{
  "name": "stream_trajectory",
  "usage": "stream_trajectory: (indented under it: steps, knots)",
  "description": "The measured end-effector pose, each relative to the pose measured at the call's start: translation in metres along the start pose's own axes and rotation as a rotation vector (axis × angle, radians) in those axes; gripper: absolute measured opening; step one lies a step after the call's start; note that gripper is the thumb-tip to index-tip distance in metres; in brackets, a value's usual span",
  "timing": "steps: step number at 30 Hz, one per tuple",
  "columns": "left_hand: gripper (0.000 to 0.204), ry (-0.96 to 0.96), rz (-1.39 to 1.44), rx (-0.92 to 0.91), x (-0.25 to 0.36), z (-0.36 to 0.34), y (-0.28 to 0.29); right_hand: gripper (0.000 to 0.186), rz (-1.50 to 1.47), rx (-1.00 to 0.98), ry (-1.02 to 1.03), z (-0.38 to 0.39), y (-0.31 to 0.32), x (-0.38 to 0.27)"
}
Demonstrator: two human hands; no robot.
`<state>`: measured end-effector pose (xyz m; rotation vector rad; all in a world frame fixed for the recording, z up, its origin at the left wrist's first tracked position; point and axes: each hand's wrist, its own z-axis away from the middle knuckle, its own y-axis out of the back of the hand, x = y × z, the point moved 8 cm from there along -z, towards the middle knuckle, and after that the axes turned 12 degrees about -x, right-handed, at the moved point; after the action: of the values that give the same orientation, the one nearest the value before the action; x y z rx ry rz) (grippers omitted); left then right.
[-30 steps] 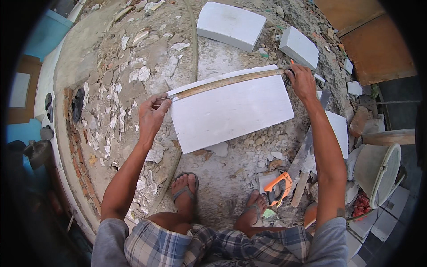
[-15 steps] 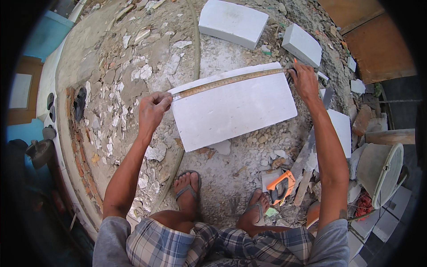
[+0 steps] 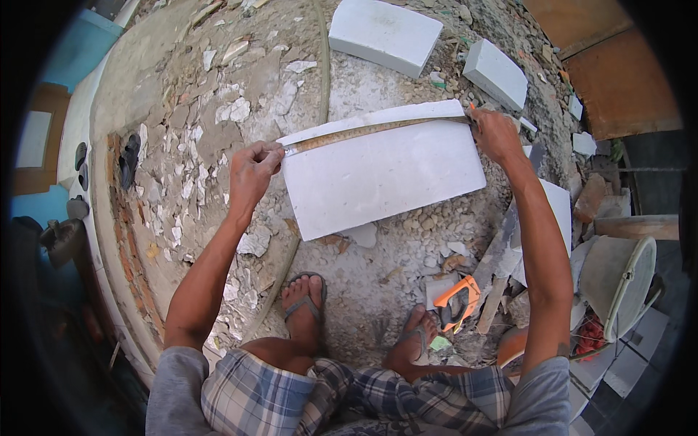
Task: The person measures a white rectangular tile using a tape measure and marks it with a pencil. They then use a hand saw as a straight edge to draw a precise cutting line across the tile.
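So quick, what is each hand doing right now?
Left hand: closed, pinching one end of the measuring tape at the white block.
Right hand: closed, pressing the tape's other end on the block.

Beyond the fingers of the left hand [image 3: 253, 171] lies only low rubble, so the way is open. Just past the right hand [image 3: 496, 134] a small white block [image 3: 496, 73] crowds it. Nearer the body, a saw with an orange handle [image 3: 456, 301] and a bucket [image 3: 618, 276] block the right side.

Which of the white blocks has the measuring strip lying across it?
The large flat white block between both hands; the two smaller blocks beyond it lie bare.
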<state>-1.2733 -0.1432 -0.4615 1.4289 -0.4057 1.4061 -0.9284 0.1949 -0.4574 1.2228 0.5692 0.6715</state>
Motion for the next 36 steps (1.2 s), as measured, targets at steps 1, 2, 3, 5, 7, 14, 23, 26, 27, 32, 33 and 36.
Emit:
stream_trajectory:
  steps: [1, 2, 3, 5, 7, 14, 23, 26, 27, 32, 33, 36]
  knots:
    - [0.02, -0.001, 0.008, -0.004, -0.001, -0.001, -0.001, 0.035, 0.027, 0.032, 0.017, 0.0, 0.007, 0.002]
    - [0.02, -0.002, 0.017, -0.008, -0.003, -0.002, -0.002, 0.039, 0.053, 0.064, 0.035, 0.0, 0.012, 0.003]
    - [0.02, 0.0, 0.02, -0.011, -0.004, -0.002, -0.001, 0.035, 0.047, 0.032, 0.01, 0.0, 0.013, -0.001]
    - [0.02, -0.012, 0.05, -0.011, -0.005, -0.001, -0.001, 0.03, 0.034, -0.034, -0.041, -0.002, 0.012, -0.011]
    - [0.021, -0.006, 0.05, -0.014, -0.005, 0.001, -0.001, 0.031, 0.084, -0.092, -0.049, -0.006, 0.01, -0.012]
    - [0.021, 0.019, 0.058, 0.002, -0.003, -0.001, -0.001, 0.032, 0.137, 0.031, 0.036, -0.008, 0.005, 0.001]
    - [0.022, 0.019, 0.072, 0.015, 0.0, 0.0, -0.004, 0.034, 0.148, 0.232, 0.135, 0.011, 0.001, 0.001]
    - [0.022, 0.029, 0.059, 0.019, -0.004, 0.001, 0.001, 0.022, 0.223, 0.072, 0.084, 0.006, 0.011, -0.009]
    - [0.022, 0.023, 0.053, 0.018, -0.003, 0.0, 0.001, 0.02, 0.237, 0.04, 0.062, 0.005, 0.011, -0.007]
    - [0.021, 0.032, 0.019, -0.008, -0.005, -0.003, -0.005, 0.018, 0.223, 0.016, 0.029, 0.003, 0.025, -0.004]
    - [0.021, 0.034, 0.005, -0.013, -0.003, -0.003, -0.004, 0.018, 0.227, 0.018, 0.037, 0.003, 0.033, -0.004]
    - [0.02, 0.05, 0.002, 0.003, -0.003, -0.002, 0.003, 0.021, 0.169, -0.08, 0.07, -0.005, 0.054, -0.005]
